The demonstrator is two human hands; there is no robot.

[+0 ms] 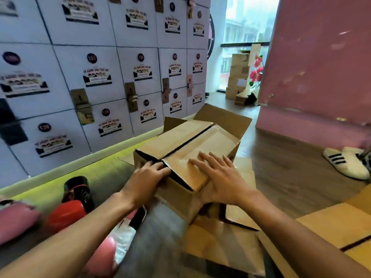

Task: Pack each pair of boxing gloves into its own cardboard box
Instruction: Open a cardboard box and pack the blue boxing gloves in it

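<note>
right hand [222, 183] is pressing the flap [202, 145], fingers wide; left hand [147, 177] is gripping the box [176, 199] edge. if released, that flap risks springing open.

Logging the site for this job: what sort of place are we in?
Probably a boxing gym's locker area: wall of lockers, stacked boxes by the window, gloves on the floor.

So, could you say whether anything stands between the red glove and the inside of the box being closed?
Yes: the top flaps of the box are folded over its opening, the right hand flat on one, the left hand at the seam.
</note>
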